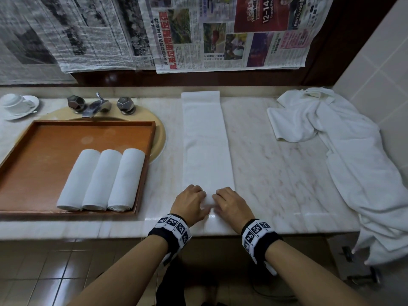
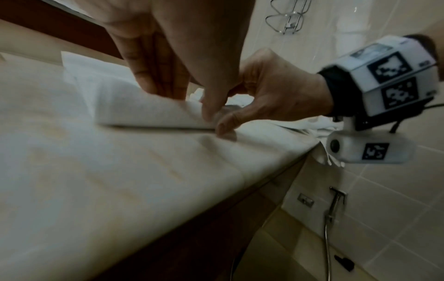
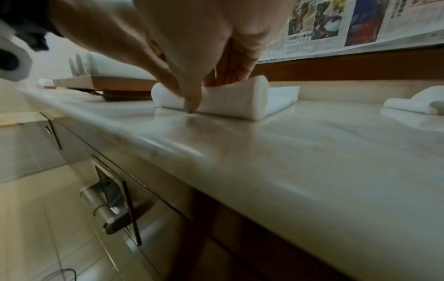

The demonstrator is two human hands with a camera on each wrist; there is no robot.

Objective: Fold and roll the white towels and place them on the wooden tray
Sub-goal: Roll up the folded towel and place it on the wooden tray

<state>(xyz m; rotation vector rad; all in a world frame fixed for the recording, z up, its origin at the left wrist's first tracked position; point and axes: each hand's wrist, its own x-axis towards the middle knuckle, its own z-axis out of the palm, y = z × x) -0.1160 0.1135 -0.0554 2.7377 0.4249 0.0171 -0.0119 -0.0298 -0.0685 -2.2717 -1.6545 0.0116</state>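
Dim, soft light; wrist views blurred, edges warped.

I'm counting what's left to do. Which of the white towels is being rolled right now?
The long folded towel lying flat mid-counter: both hands curl its near end. The three rolled towels sit finished on the wooden tray.

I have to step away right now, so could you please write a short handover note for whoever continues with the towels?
Left hand and right hand: both pinch the near end of the folded towel strip, with the first turn of the roll just started.
The strip lies flat on the marble counter, running away towards the wall.
Done: three rolled towels lie side by side in the wooden tray, which sits over the sink.
Left: roll this strip to its far end and set it in the tray, then handle the heap of unfolded white cloth on the right.
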